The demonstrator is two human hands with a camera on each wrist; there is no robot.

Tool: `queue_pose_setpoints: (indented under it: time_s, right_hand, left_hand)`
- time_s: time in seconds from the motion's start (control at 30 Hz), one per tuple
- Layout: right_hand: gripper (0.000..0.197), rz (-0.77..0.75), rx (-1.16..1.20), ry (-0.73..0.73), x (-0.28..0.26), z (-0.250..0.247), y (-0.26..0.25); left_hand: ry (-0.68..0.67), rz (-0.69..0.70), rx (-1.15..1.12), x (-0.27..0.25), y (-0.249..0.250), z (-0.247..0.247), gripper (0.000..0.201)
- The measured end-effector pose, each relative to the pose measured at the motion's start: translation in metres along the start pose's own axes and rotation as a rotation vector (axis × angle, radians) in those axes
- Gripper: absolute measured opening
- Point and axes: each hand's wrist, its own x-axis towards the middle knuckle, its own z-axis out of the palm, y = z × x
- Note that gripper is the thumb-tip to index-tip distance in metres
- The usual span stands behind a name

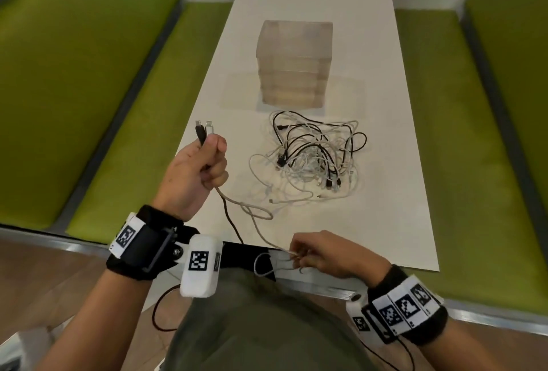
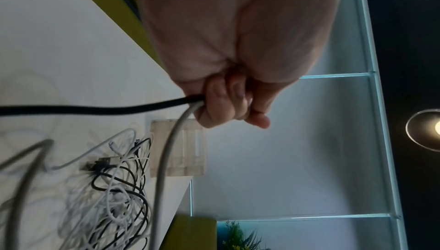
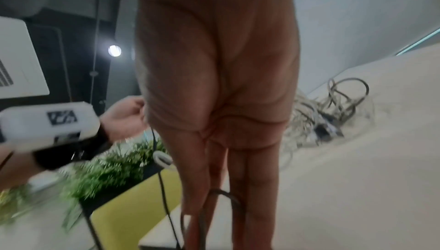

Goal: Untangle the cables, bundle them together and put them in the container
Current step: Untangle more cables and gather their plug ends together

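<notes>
My left hand (image 1: 211, 160) is raised over the table's left side and grips a black cable (image 1: 229, 222) and a grey-white cable (image 1: 261, 216) together. Their plugs (image 1: 204, 129) stick up out of the fist. In the left wrist view both cables (image 2: 166, 160) run down out of that hand (image 2: 228, 103). Near the table's front edge my right hand (image 1: 296, 256) pinches the far stretch of the same two cables, which loop round its fingers (image 3: 214, 188). A tangle of black and white cables (image 1: 314, 157) lies mid-table. Behind it stands the translucent container (image 1: 293, 62).
The long white table (image 1: 400, 193) runs away from me between green benches (image 1: 103, 104) on both sides. A flat translucent sheet (image 1: 237, 92) lies under the container. A planter with greenery (image 3: 114, 163) shows in the right wrist view.
</notes>
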Motion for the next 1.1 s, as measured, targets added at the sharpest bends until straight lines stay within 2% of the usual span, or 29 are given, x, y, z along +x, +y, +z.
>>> queue_pose_setpoints:
  time_s: [0.13, 0.27, 0.37, 0.53, 0.63, 0.77, 0.83, 0.9, 1.0, 1.1]
  right_hand:
    - [0.022, -0.024, -0.109, 0.006, 0.005, 0.018, 0.002]
    - [0.042, -0.042, -0.129, -0.029, 0.008, 0.014, 0.006]
    - [0.049, -0.041, -0.121, 0.055, 0.015, -0.006, 0.010]
    - [0.040, 0.045, -0.200, 0.340, 0.059, -0.030, 0.011]
    - [0.026, 0.126, -0.401, 0.391, 0.085, -0.024, 0.018]
    - [0.010, 0.120, -0.476, 0.457, 0.088, -0.027, 0.030]
    - [0.005, 0.090, -0.344, 0.514, 0.080, -0.036, 0.033]
    - [0.008, 0.017, -0.038, 0.583, 0.066, -0.049, 0.025]
    - [0.007, -0.101, 0.426, 0.642, 0.038, -0.066, -0.006]
    - [0.012, -0.220, 0.563, 0.670, 0.027, -0.075, -0.029]
  left_hand:
    - [-0.027, 0.004, -0.023, -0.003, 0.001, 0.006, 0.030]
    - [0.006, 0.007, -0.058, -0.005, 0.004, 0.008, 0.028]
    - [0.012, 0.016, -0.047, -0.004, 0.004, 0.005, 0.025]
    - [0.004, 0.010, -0.074, -0.002, -0.001, 0.004, 0.031]
    - [-0.022, 0.004, -0.078, -0.002, -0.002, 0.009, 0.030]
    - [-0.079, -0.022, -0.140, -0.005, -0.002, 0.016, 0.034]
    - [-0.107, -0.037, -0.155, -0.006, -0.004, 0.019, 0.035]
    - [-0.097, -0.035, -0.108, -0.003, -0.011, 0.023, 0.032]
    - [-0.005, -0.002, 0.040, 0.009, -0.027, 0.032, 0.026]
    - [0.005, -0.012, 0.139, 0.018, -0.045, 0.045, 0.025]
